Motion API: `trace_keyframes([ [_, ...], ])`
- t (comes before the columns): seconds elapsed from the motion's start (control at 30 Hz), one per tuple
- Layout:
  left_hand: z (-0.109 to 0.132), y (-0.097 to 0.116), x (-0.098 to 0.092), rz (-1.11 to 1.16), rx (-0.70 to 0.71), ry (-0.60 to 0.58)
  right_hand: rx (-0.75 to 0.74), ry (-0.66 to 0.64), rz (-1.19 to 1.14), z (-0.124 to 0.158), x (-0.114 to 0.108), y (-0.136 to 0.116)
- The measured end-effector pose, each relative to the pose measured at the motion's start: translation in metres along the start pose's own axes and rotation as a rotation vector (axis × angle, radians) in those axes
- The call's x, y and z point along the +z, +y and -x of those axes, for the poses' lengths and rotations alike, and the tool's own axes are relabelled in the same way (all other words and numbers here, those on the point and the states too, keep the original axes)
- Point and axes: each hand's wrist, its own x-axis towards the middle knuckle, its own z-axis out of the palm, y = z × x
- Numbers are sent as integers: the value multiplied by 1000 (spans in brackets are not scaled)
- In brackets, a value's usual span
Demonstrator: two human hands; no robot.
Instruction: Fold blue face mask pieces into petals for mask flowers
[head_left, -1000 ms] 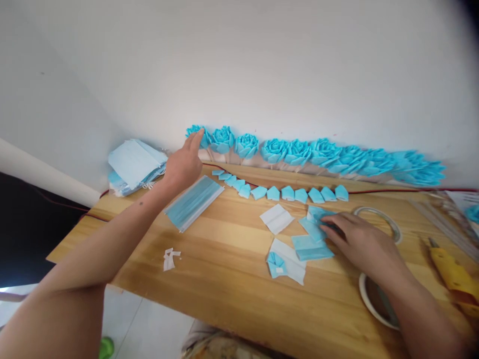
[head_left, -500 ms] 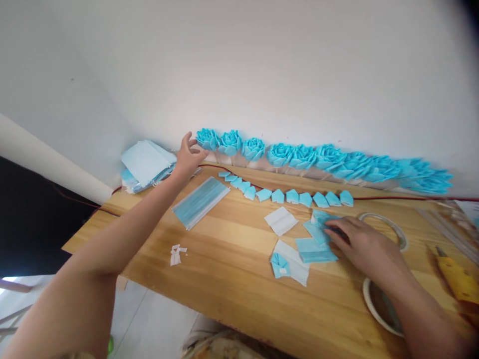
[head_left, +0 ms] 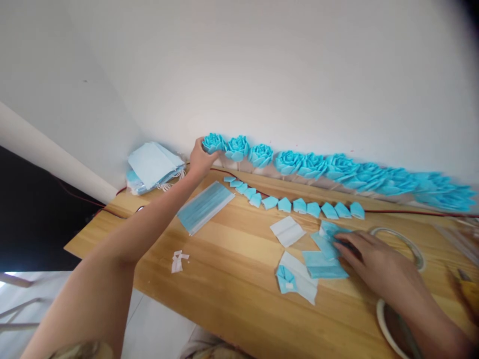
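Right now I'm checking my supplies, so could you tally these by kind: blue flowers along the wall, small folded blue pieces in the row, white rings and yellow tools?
Blue flowers: at least 6 (the right end overlaps too much to count)
Folded blue pieces: 12
White rings: 2
Yellow tool: 1
Total: at least 21

The left hand point(head_left: 203, 157) curves against the leftmost blue flower point(head_left: 213, 143). The right hand point(head_left: 377, 262) touches blue pieces point(head_left: 327, 251) on the wooden table point(head_left: 232, 269).
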Motion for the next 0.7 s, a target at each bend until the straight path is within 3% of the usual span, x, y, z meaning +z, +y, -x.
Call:
trace_keyframes([
  [0.33,-8,-19,2,77,107,-5,-1,2,19,1,0,1],
  [0.6,-16,-36,13,72,109,-3,-9,-6,21,0,-1,-2],
  [0.7,-20,-42,12,57,225,-11,3,-12,20,1,-1,-3],
])
